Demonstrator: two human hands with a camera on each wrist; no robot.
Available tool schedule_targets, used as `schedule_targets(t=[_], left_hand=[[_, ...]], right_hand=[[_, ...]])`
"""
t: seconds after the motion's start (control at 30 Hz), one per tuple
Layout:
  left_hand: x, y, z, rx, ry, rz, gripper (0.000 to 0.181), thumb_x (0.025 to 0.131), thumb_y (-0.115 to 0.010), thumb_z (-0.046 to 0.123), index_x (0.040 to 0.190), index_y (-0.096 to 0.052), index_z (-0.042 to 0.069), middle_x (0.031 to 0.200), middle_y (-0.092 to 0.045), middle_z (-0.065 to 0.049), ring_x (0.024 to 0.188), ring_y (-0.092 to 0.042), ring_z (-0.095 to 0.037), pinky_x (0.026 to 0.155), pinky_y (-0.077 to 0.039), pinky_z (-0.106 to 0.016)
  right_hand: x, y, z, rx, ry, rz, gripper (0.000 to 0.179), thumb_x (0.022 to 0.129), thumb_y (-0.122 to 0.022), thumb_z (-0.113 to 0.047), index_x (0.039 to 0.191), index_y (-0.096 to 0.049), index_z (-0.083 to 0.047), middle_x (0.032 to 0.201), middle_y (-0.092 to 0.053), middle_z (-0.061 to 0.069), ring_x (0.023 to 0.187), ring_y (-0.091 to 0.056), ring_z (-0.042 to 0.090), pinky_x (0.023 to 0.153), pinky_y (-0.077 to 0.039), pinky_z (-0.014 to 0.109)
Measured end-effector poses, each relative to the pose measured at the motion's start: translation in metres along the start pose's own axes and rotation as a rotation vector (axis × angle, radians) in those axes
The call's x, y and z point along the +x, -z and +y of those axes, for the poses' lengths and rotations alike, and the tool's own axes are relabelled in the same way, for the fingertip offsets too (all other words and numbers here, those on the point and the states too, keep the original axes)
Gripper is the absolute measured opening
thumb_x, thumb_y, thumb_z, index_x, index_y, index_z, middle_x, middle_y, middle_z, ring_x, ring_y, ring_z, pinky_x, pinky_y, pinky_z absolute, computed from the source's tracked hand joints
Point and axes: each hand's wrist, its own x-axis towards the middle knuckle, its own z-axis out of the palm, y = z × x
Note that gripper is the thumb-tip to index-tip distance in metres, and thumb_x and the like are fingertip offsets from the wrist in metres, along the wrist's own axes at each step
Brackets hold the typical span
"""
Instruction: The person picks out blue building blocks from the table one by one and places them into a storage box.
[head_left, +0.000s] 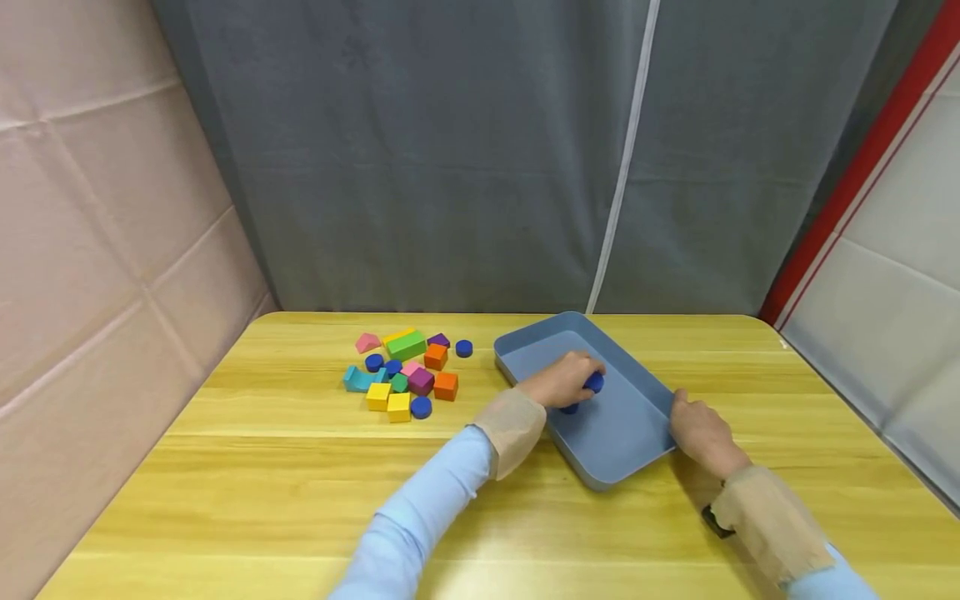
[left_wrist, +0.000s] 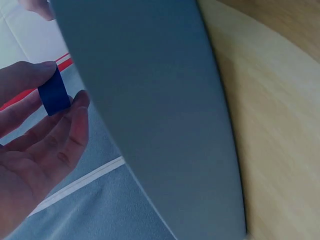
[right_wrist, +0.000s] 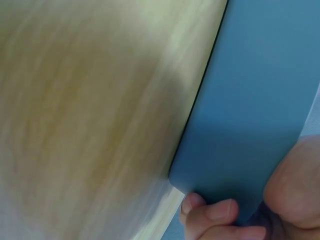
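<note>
My left hand (head_left: 564, 379) pinches a blue round block (head_left: 595, 382) between thumb and fingers, over the grey-blue tray (head_left: 626, 442). In the left wrist view the block (left_wrist: 54, 93) shows its smooth curved side, beyond the tray's outer wall (left_wrist: 145, 100). A second blue round block (head_left: 570, 409) is inside the tray, partly hidden by that hand. At the tray's right corner, my right hand (head_left: 703, 429) grips the wall. The right wrist view shows curled fingers (right_wrist: 215, 212) at this corner, with the thumb opposite.
Left of the tray lies a loose group of coloured blocks: yellow cubes (head_left: 378, 397), orange cubes (head_left: 446, 386), a green block (head_left: 406, 344), a turquoise arch (head_left: 362, 379) and several blue round blocks (head_left: 422, 407). A grey curtain (head_left: 450, 167) hangs behind the wooden table (head_left: 285, 483).
</note>
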Motion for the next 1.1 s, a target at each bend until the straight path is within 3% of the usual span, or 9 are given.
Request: schedule_targets(t=[0.3,0.57,0.7,1.1], left_hand=[[0.014,-0.006,0.006,-0.011,0.010,-0.067,0.035,0.085,-0.060,0.017,0.118,-0.056,0.008,0.114,-0.059,-0.004,0.102,-0.054,-0.012,0.084,-0.042,-0.018],[0.023,-0.011,0.009,-0.011,0.027,-0.089,0.028,0.082,-0.063,0.011,0.110,-0.061,0.008,0.102,-0.063,-0.003,0.086,-0.055,-0.009,0.071,-0.043,-0.016],[0.025,-0.014,0.012,-0.016,0.045,-0.108,0.028,0.082,-0.063,0.009,0.110,-0.062,0.008,0.105,-0.062,-0.002,0.089,-0.056,-0.008,0.073,-0.044,-0.015],[0.026,-0.017,0.018,-0.014,0.041,-0.152,0.027,0.082,-0.061,0.005,0.109,-0.063,0.010,0.106,-0.062,-0.001,0.090,-0.057,-0.009,0.071,-0.044,-0.014]], right_hand=[[0.000,-0.001,-0.001,-0.002,-0.005,0.004,0.027,0.087,-0.025,0.006,0.109,-0.033,0.018,0.081,-0.052,0.036,0.070,-0.055,0.044,0.050,-0.044,0.045],[-0.001,0.000,-0.001,-0.007,0.000,0.015,0.028,0.086,-0.026,0.006,0.109,-0.033,0.019,0.080,-0.052,0.036,0.068,-0.055,0.043,0.050,-0.044,0.044],[-0.001,-0.001,-0.001,-0.007,0.007,0.018,0.029,0.086,-0.026,0.006,0.111,-0.033,0.019,0.080,-0.052,0.036,0.068,-0.055,0.043,0.049,-0.044,0.044],[-0.001,-0.002,-0.001,-0.004,0.023,0.059,0.013,0.084,-0.026,0.008,0.090,-0.037,0.012,0.070,-0.051,0.029,0.061,-0.054,0.039,0.047,-0.042,0.044]])
